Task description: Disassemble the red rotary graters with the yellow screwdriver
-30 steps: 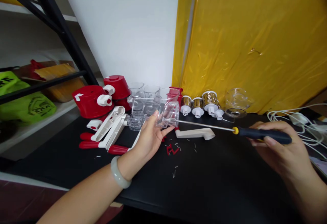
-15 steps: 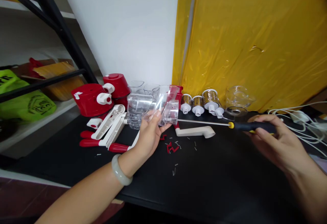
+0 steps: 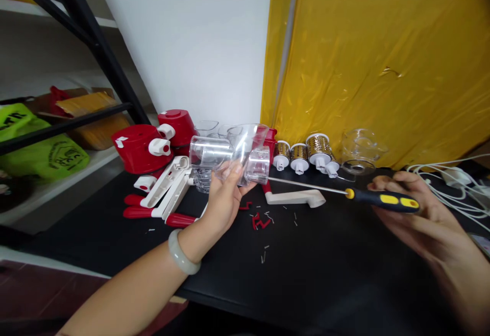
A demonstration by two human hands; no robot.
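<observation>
In my left hand [image 3: 226, 193] is a clear plastic grater housing [image 3: 245, 144], lying sideways above the table, with thumb and fingers closed on it. My right hand [image 3: 417, 206] holds a screwdriver [image 3: 383, 199] with a black and yellow handle; the handle lies across the loosely curled fingers. Its metal shaft points left, and the tip meets the housing's round end; whether it turns a screw there cannot be seen. Below the housing lie small red plastic clips [image 3: 260, 221] and several loose screws [image 3: 264, 257]. A white crank handle [image 3: 294, 197] rests under the shaft.
Red bases with white knobs [image 3: 140, 147] stand at the left, before white cranks with red grips [image 3: 174, 193]. Metal grating drums [image 3: 318, 148] and another clear housing [image 3: 360, 147] line the back. White cables [image 3: 451, 183] tangle at the right. A black rack post [image 3: 95, 50] rises at the left.
My right hand has loosened and shifted its fingers on the screwdriver, so more of the handle shows and it tilts down to the right. My left hand keeps the housing nearly still.
</observation>
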